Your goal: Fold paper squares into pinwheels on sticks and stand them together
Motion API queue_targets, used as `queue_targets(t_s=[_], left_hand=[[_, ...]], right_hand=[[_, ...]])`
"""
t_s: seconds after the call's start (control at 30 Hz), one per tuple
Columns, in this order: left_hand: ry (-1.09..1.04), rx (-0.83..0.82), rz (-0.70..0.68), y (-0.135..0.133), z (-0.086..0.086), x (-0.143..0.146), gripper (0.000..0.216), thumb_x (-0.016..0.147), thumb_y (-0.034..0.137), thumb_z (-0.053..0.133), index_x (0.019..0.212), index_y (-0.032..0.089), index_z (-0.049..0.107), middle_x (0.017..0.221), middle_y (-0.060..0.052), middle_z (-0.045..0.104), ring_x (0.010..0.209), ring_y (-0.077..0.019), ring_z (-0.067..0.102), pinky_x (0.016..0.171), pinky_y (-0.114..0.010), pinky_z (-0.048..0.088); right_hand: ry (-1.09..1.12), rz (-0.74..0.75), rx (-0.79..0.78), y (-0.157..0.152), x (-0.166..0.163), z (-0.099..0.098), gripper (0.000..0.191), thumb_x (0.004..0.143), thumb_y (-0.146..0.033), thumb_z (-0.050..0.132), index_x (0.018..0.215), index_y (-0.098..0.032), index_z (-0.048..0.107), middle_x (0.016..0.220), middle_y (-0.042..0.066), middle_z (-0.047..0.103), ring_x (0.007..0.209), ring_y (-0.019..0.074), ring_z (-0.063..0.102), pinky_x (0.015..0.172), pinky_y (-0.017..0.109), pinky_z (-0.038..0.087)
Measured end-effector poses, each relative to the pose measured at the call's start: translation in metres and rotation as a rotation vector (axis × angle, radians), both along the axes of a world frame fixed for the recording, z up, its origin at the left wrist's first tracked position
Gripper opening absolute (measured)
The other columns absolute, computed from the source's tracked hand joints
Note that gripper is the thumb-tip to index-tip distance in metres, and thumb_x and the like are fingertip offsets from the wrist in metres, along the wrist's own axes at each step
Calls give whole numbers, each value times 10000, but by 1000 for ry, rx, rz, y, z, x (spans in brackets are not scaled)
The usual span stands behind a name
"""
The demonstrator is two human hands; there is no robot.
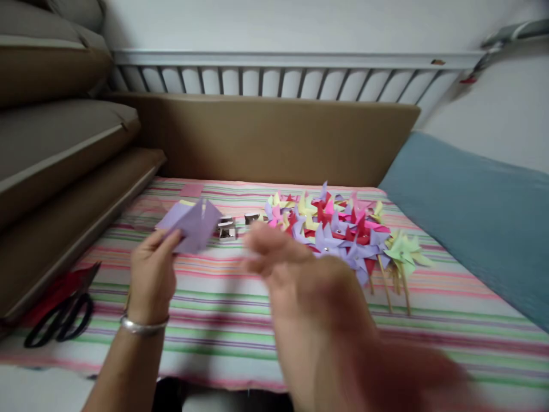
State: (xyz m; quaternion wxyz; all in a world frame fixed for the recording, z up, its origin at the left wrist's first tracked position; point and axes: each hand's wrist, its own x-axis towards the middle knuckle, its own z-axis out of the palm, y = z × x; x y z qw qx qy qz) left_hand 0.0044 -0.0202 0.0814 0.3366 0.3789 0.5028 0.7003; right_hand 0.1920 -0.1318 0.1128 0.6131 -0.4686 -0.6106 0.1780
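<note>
Between thumb and fingers, my left hand [153, 266] pinches a purple paper square [198, 228] with slits cut into it. A pale yellow edge shows behind the purple paper. My right hand [295, 274] is raised close to the camera in the middle, smeared by motion, so its fingers cannot be read clearly. Beyond it lies a pile of paper pinwheels [328, 246] in purple, red, pink and yellow. A pale green pinwheel [403, 252] on a wooden stick sits at the pile's right end. Small open boxes [226, 230] stand between my two hands.
Black-handled scissors [64, 320] lie at the lower left beside something red [55, 292]. A pink paper piece [191, 190] rests on the striped cloth [240, 337] at the back. Stacked cushions [60, 143] rise on the left; a brown board [274, 137] stands behind.
</note>
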Motion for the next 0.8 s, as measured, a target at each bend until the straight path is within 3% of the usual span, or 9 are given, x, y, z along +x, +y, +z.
queue_targets(t_s=[0.1, 0.23, 0.33, 0.43, 0.6, 0.8], left_hand=[[-367, -166, -231, 1, -22, 1, 198, 589, 246, 743, 739, 138, 672, 689, 7, 681, 615, -104, 589, 576, -212, 456], [-470, -281, -405, 9, -36, -8, 187, 608, 239, 745, 729, 116, 673, 683, -10, 686, 603, -94, 589, 555, -196, 459], [-506, -308, -485, 12, -40, -13, 160, 623, 233, 739, 710, 116, 673, 665, -13, 685, 583, -97, 591, 532, -198, 463], [-578, -366, -485, 16, -48, -19, 117, 625, 203, 730, 679, 128, 658, 634, 0, 677, 563, -100, 593, 534, -209, 477], [-686, -413, -456, 23, -57, -28, 57, 683, 157, 660, 732, 128, 652, 711, -18, 701, 616, -123, 624, 573, -238, 507], [-757, -404, -585, 21, -51, -34, 188, 820, 276, 525, 814, 147, 661, 792, -48, 720, 690, -165, 662, 640, -293, 532]], right_hand=[[339, 68, -156, 63, -11, -10, 258, 891, -370, 454, 1092, -252, 564, 1195, 55, 598, 1129, 223, 543, 944, 431, 436], [499, 151, -444, 116, -21, -51, 379, 746, -408, 634, 1060, -199, 604, 1176, 83, 618, 1137, 231, 536, 976, 399, 401], [583, 255, -641, 125, -30, -78, 427, 703, -401, 673, 1070, -193, 611, 1135, 83, 642, 1064, 234, 577, 912, 384, 442], [701, 349, -773, 126, -39, -93, 430, 660, -374, 715, 1034, -184, 624, 978, 68, 693, 888, 226, 635, 776, 364, 491], [747, 326, -749, 127, -51, -103, 300, 612, -325, 754, 838, -149, 662, 750, 30, 695, 703, 175, 620, 683, 298, 477], [809, 282, -713, 123, -54, -105, 258, 622, -303, 744, 822, -165, 657, 715, 11, 698, 649, 165, 615, 645, 291, 482]])
